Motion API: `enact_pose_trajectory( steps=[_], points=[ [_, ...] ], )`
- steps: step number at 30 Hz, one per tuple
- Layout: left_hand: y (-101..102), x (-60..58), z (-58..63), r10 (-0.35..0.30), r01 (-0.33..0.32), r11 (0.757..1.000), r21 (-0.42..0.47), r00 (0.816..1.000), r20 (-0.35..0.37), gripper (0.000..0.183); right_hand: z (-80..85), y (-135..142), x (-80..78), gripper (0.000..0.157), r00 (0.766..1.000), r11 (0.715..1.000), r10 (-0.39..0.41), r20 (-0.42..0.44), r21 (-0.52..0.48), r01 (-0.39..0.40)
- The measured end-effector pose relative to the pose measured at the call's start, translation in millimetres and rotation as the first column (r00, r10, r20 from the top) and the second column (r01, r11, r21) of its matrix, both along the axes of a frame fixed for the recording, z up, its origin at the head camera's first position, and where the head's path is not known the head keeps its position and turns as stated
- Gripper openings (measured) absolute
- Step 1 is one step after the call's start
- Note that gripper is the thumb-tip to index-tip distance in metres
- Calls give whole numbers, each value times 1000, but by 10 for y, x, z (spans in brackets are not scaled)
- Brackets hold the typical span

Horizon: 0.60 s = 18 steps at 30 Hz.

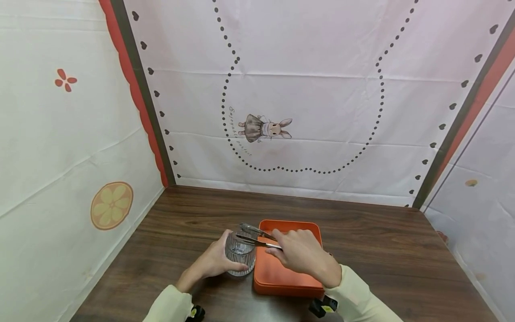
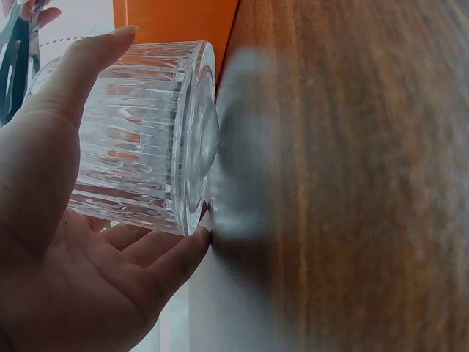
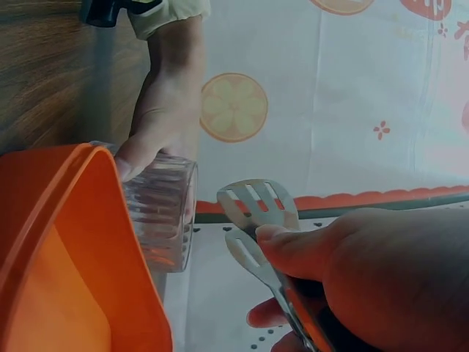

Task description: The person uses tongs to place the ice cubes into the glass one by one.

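Observation:
A clear ribbed glass (image 1: 240, 261) stands near the middle of the wooden table, left of an orange box (image 1: 281, 275). My left hand (image 1: 215, 259) grips it from the left side, thumb on the near side. In the left wrist view the thumb lies along the glass wall (image 2: 139, 125), with the other fingers round its opposite side. My right hand (image 1: 301, 252) holds metal tongs (image 1: 263, 244) above the box. Their slotted heads (image 3: 256, 192) are spread slightly apart over the mouth of the glass. I see nothing between them.
The orange box is open-topped, and its rim (image 3: 135, 242) rises close beside the glass. Dark wooden table (image 1: 193, 210) surrounds both. Printed cloth walls (image 1: 306, 103) close in the back and both sides.

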<state>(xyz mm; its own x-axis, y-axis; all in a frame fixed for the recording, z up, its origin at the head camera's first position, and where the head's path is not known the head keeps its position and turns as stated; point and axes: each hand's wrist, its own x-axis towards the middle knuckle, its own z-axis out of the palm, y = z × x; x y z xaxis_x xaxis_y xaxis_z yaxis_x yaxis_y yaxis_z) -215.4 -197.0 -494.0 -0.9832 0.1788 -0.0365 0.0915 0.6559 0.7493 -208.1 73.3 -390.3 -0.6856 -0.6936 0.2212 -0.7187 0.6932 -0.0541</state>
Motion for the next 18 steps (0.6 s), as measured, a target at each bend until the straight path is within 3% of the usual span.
enact_pose_trajectory(
  steps=[18],
  points=[
    [-11,-24,-47,4,-4,1000,-3,1000,-29,111,-71,197,-36,40,990,991,-130,53,23,129]
  ],
)
